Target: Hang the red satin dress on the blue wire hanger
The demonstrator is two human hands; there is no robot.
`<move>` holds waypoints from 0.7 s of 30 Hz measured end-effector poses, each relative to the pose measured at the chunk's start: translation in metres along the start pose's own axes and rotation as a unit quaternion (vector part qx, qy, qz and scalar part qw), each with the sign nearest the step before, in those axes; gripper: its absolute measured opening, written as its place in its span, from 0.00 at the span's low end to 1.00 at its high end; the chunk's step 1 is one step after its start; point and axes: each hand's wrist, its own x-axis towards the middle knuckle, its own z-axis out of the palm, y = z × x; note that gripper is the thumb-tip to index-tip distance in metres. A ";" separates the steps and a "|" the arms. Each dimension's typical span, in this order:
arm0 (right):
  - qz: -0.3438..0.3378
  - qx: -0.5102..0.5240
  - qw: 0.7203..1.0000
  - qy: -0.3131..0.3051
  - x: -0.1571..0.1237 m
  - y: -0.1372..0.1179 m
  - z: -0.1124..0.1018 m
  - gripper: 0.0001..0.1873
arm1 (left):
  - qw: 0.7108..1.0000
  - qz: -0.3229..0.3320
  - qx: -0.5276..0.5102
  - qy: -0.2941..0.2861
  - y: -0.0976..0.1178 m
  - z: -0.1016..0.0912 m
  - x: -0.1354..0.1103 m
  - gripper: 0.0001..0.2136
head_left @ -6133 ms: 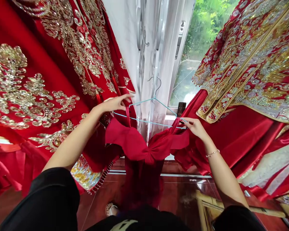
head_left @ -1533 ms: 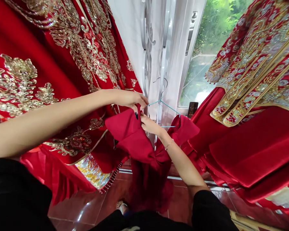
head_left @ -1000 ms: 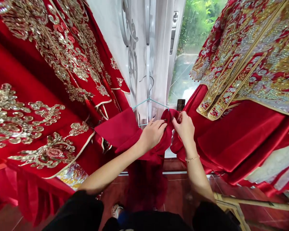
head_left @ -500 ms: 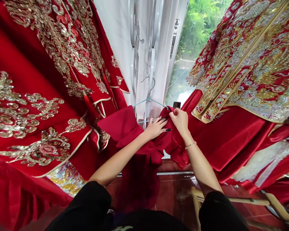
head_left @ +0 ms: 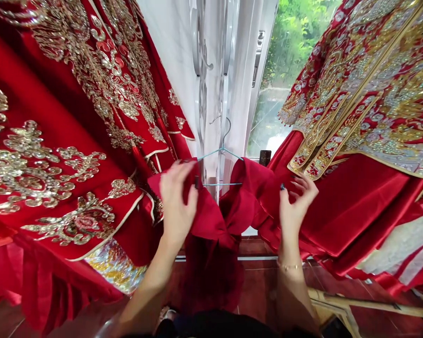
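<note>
The red satin garment (head_left: 211,220) was hung pretty much dead centre between the two hands, on a light-blue wire hanger (head_left: 221,151) with its hook pointing up. It was gathered into a big bow-like knot in the middle, with a wide flap (head_left: 257,188) thrown out on the right and another (head_left: 204,206) on the left. A darker, floaty length of cloth (head_left: 211,277) was left dangling below the knot, and a bare stretch of the hanger's crossbar could be seen between the flaps.

The left hand (head_left: 178,202) was held up in front of the left flap, but it was blurred, so no pinch or contact could be made out. The right hand (head_left: 298,209) was left wide open with the fingers spread, nothing pinched, just beside the edge of the right flap. A thin gold bracelet (head_left: 288,266) was worn on that wrist.

Behind the hanger, a sheer white curtain (head_left: 239,94) was hung by a window (head_left: 285,70) with greenery outside. A heavily gold-sequinned red robe (head_left: 56,61) was spread out left of the left hand, and a red-and-gold beaded robe (head_left: 366,94) right of the right hand. Reddish floor tiles (head_left: 257,291) were seen below the hands, with a bamboo frame (head_left: 370,305) off to the lower right.
</note>
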 end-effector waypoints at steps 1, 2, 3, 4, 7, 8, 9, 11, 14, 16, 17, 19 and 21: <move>0.015 0.012 0.999 0.030 -0.012 0.003 -0.001 0.28 | 0.997 -0.043 0.017 0.061 -0.003 -0.004 -0.002 0.24; 0.022 0.014 0.999 0.043 -0.022 0.003 0.002 0.29 | 0.992 -0.073 0.036 0.093 -0.006 -0.003 -0.003 0.29; 0.017 0.008 0.999 0.035 -0.029 0.001 0.008 0.30 | 0.989 -0.093 0.056 0.101 -0.009 0.003 -0.004 0.34; 0.000 -0.004 1.000 0.006 -0.033 -0.003 0.018 0.31 | 0.987 -0.105 0.077 0.092 -0.013 0.012 -0.003 0.39; -0.047 -0.076 0.992 -0.092 -0.029 -0.019 0.057 0.36 | 0.984 -0.136 0.105 0.051 -0.022 0.044 0.002 0.45; -0.046 -0.110 0.986 -0.117 -0.024 -0.023 0.068 0.37 | 0.984 -0.143 0.099 0.041 -0.024 0.050 0.005 0.44; -0.040 -0.145 0.979 -0.141 -0.018 -0.026 0.078 0.38 | 0.984 -0.149 0.090 0.031 -0.026 0.054 0.008 0.43; -0.018 -0.206 0.962 -0.176 -0.006 -0.027 0.087 0.38 | 0.985 -0.156 0.076 0.006 -0.029 0.051 0.016 0.42; -0.005 -0.256 0.944 -0.208 0.007 -0.025 0.081 0.37 | 0.985 -0.153 0.074 -0.039 -0.038 0.033 0.029 0.42; -0.010 -0.279 0.934 -0.224 0.010 -0.026 0.072 0.36 | 0.984 -0.149 0.074 -0.061 -0.048 0.023 0.036 0.39; -0.014 -0.292 0.928 -0.231 0.011 -0.028 0.068 0.36 | 0.984 -0.147 0.070 -0.069 -0.053 0.019 0.038 0.37; -0.021 -0.322 0.915 -0.241 0.011 -0.034 0.062 0.34 | 0.984 -0.141 0.059 -0.087 -0.062 0.017 0.039 0.33; -0.026 -0.350 0.901 -0.253 0.011 -0.040 0.059 0.33 | 0.983 -0.138 0.055 -0.109 -0.066 0.018 0.036 0.30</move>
